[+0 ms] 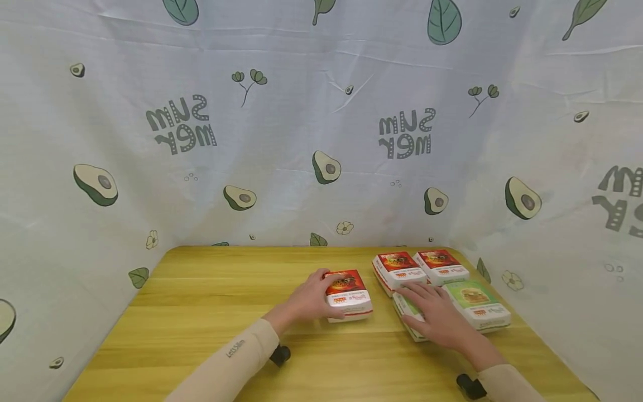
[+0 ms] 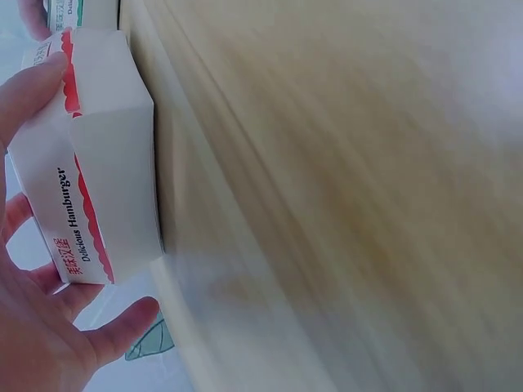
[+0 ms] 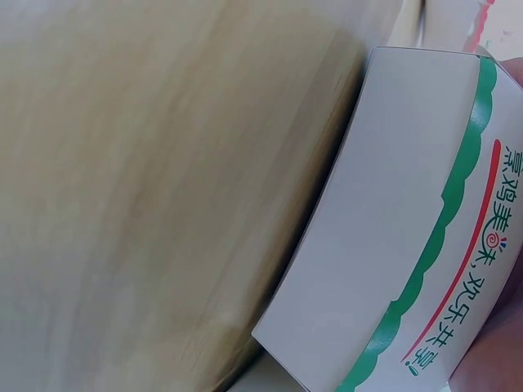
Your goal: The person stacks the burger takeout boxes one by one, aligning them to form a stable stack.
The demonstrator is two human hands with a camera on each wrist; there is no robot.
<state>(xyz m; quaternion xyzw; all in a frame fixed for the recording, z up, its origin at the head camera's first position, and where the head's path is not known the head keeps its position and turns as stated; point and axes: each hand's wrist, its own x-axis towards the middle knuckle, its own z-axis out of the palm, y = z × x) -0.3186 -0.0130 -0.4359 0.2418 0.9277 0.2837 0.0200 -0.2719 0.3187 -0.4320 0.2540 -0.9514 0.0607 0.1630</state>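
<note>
Fingers of my left hand (image 1: 312, 298) lie over the far part of a red-topped hamburger box (image 1: 349, 298), the thumb at its near side. The left wrist view shows the thumb and fingers on opposite sides of this white, red-trimmed carton (image 2: 122, 147). To the right, my right hand (image 1: 436, 312) grips a green-topped hamburger box (image 1: 406, 314) from above, hiding much of its lid. Its white side and green scalloped trim (image 3: 425, 245) fill the right part of the right wrist view, where little of the hand shows.
Another green-topped box (image 1: 477, 304) stands right of my right hand. Behind are two red-topped boxes, one left (image 1: 399, 268) and one right (image 1: 442, 265). The wooden table (image 1: 211, 301) meets a white avocado-print curtain (image 1: 281, 139) at its back and sides.
</note>
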